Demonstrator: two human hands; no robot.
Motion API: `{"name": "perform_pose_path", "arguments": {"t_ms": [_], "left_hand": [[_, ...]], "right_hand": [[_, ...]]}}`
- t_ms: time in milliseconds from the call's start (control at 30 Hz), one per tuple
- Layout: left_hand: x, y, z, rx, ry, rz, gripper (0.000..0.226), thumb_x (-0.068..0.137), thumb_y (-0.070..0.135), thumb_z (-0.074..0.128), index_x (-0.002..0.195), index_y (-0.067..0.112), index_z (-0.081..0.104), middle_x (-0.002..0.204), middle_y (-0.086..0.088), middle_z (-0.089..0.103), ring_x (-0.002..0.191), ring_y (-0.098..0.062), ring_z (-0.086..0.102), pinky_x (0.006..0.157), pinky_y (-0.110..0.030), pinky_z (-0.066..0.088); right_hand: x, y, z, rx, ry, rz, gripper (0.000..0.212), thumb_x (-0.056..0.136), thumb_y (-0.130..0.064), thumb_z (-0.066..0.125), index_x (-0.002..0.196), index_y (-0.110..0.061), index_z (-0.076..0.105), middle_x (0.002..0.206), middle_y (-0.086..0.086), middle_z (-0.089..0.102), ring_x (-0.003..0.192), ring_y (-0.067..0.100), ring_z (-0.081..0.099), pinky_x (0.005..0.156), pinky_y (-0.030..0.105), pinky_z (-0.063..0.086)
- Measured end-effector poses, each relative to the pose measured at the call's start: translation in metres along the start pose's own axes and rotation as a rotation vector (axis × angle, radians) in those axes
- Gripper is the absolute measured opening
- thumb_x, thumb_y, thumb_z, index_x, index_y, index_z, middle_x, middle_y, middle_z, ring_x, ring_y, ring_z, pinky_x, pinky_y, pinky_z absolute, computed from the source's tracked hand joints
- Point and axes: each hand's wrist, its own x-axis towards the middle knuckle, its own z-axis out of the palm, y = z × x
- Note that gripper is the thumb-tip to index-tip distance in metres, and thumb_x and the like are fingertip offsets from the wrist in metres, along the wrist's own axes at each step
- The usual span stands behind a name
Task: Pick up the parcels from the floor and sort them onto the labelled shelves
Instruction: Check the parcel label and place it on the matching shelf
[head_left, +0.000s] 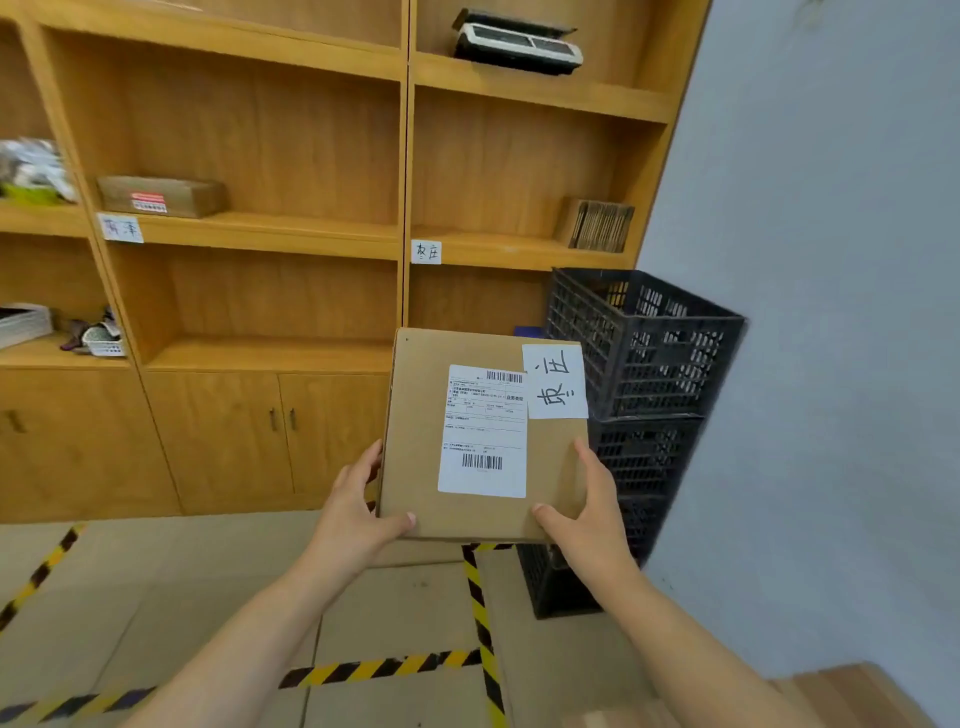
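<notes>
The parcel (483, 436), a flat cardboard box bearing a handwritten tag (555, 382), was held in the air before the wooden shelves (270, 228). The left hand (358, 512) and right hand (587, 512) clasped its near corners, thumbs on top. It looked stiff and fairly light, best gripped by opposite edges. A similar-looking shelf label (426, 252) sat ahead; black crates (644, 343) stood beside, striped tape (384, 667) on the floor.

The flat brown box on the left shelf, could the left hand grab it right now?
Probably not yet. The left hand is in a grip on the brown cardboard parcel together with the right hand. The flat brown cardboard box sits unblocked on its shelf, though.
</notes>
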Motion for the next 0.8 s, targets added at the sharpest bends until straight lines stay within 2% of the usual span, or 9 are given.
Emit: {"name": "perform_pose_path", "arguments": {"t_ms": [133,200,333,467,567,700,767,800], "left_hand": [[0.052,-0.011,-0.011,0.008,0.056,0.021,0.095,0.071,0.007,0.076,0.146,0.025,0.022,0.144,0.002,0.035,0.123,-0.009,0.033,0.110,-0.041,0.031],[0.084,-0.018,-0.019,0.001,0.061,0.036,0.095,0.071,0.007,0.076,0.146,0.026,0.022,0.144,0.003,0.037,0.121,-0.006,0.033,0.109,-0.039,0.032],[0.158,-0.031,-0.041,-0.004,0.050,0.064,0.095,0.069,0.008,0.076,0.146,0.030,0.024,0.145,0.006,0.040,0.129,-0.009,0.036,0.109,-0.038,0.033],[0.234,-0.041,-0.064,-0.005,0.047,0.066,0.095,0.070,0.006,0.076,0.146,0.031,0.024,0.147,0.005,0.038,0.133,-0.013,0.034,0.111,-0.040,0.032],[0.286,-0.049,-0.072,0.013,0.042,0.073,0.095,0.070,0.005,0.076,0.146,0.030,0.023,0.146,0.004,0.038,0.133,-0.013,0.034,0.110,-0.040,0.032],[0.339,-0.056,-0.069,0.046,0.048,0.069,0.096,0.071,0.002,0.075,0.146,0.027,0.021,0.145,-0.001,0.035,0.126,-0.012,0.036,0.108,-0.040,0.035],[0.363,-0.060,-0.062,0.076,0.043,0.091,0.096,0.073,0.001,0.074,0.147,0.028,0.018,0.145,0.000,0.032,0.124,-0.008,0.034,0.108,-0.036,0.036],[0.376,-0.063,-0.058,0.109,0.037,0.117,0.097,0.074,0.002,0.073,0.147,0.029,0.016,0.147,0.003,0.028,0.124,-0.005,0.030,0.107,-0.028,0.036]], "right_hand": [[0.057,0.005,0.028,0.001,-0.032,-0.029,0.087,0.080,-0.012,0.067,0.146,-0.034,0.016,0.145,-0.012,0.023,0.126,0.002,0.027,0.111,0.034,0.029],[0.088,0.006,0.043,0.005,-0.032,-0.039,0.086,0.080,-0.012,0.068,0.146,-0.035,0.017,0.145,-0.012,0.023,0.125,0.002,0.029,0.110,0.031,0.029],[0.156,0.003,0.077,0.000,-0.037,-0.048,0.089,0.077,-0.016,0.071,0.145,-0.038,0.018,0.148,-0.012,0.019,0.132,0.007,0.028,0.113,0.035,0.029],[0.226,0.000,0.110,-0.039,-0.067,-0.047,0.098,0.071,-0.023,0.077,0.146,-0.037,0.016,0.150,-0.014,0.012,0.134,0.006,0.023,0.111,0.031,0.026],[0.271,0.003,0.131,-0.088,-0.059,-0.063,0.101,0.068,-0.025,0.079,0.145,-0.037,0.015,0.149,-0.018,0.007,0.131,0.004,0.023,0.108,0.028,0.029],[0.320,0.017,0.147,-0.180,-0.052,-0.093,0.101,0.067,-0.031,0.079,0.144,-0.040,0.015,0.150,-0.022,-0.009,0.141,0.009,0.013,0.112,0.034,0.029],[0.343,0.025,0.150,-0.225,-0.044,-0.118,0.101,0.067,-0.032,0.080,0.144,-0.041,0.015,0.149,-0.025,-0.015,0.143,0.009,0.008,0.113,0.035,0.029],[0.355,0.030,0.152,-0.246,-0.043,-0.129,0.102,0.067,-0.032,0.080,0.144,-0.041,0.015,0.149,-0.025,-0.017,0.143,0.009,0.006,0.113,0.036,0.029]]}}
